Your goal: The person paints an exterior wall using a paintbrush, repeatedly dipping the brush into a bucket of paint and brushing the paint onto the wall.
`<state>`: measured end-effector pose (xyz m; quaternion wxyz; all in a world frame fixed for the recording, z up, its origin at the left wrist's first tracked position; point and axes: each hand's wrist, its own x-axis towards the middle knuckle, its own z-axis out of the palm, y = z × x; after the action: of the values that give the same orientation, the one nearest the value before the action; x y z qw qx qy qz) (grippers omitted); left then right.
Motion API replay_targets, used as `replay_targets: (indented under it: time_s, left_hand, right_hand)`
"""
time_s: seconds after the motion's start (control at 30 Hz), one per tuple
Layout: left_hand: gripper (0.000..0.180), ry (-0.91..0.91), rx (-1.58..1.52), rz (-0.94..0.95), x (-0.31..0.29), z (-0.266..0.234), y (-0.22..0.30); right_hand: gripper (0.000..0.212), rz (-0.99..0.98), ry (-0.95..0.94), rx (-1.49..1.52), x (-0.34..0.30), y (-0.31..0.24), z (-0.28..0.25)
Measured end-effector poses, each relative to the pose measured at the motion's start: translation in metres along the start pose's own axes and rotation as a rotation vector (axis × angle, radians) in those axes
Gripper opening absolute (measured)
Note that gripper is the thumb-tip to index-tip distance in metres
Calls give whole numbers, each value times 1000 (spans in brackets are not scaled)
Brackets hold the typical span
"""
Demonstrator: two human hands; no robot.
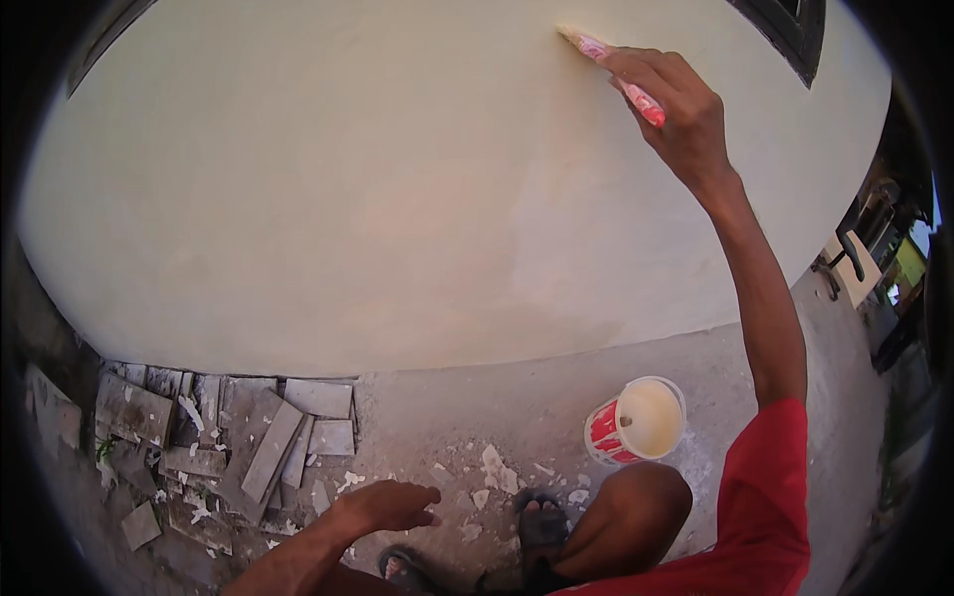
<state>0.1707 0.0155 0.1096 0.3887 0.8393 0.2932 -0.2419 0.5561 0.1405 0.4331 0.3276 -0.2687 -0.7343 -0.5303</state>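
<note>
My right hand [681,104] is raised high against a cream-coloured wall [397,199], its fingers closed round a paintbrush [593,47]. The brush has a pink-and-red, paint-smeared handle, and its pale bristles touch the wall, tilted up to the left. Low in the view, my left hand [393,505] hangs in front of my knee with nothing in it. Its thumb and fingers are a little apart. On the ground below my right arm stands a white-and-red bucket [651,417] with cream paint inside.
Broken tiles and boards [273,447] are piled along the wall's foot at the left. Paint flakes [497,472] lie on the concrete ground near my sandalled feet. Dark window frames [790,35] edge the wall at the top. A chair [845,258] and clutter stand far right.
</note>
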Motion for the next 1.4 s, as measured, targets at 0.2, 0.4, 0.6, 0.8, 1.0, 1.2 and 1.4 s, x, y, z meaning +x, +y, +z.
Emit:
replay_targets:
  time_s: [0.2,0.4,0.6,0.8,1.0,1.2,1.4]
  left_hand:
    - [54,-4,28,-12,-2,3,-3]
    - [54,-19,-10,-40,-5,3,0]
    - [53,-28,9,-31,-2,-5,5]
    - [54,8,-5,1,-6,-3,-1]
    - [53,-15,-3,-9,-7,-1,-1]
    - [54,-22,2,-2,-6,-4,1]
    - [56,46,-28,55,-7,4,-10]
  right_hand:
    - [34,3,-414,146,-125,-107,25]
    - [29,191,-304,361,-65,-73,23]
    - [25,33,107,-35,21,-11,19]
    - [36,-67,-244,6,-75,-104,43]
    - [26,151,-376,298,-47,-95,24]
    - [17,126,21,109,50,-1,13]
    - [26,-125,-115,-2,-35,-92,46]
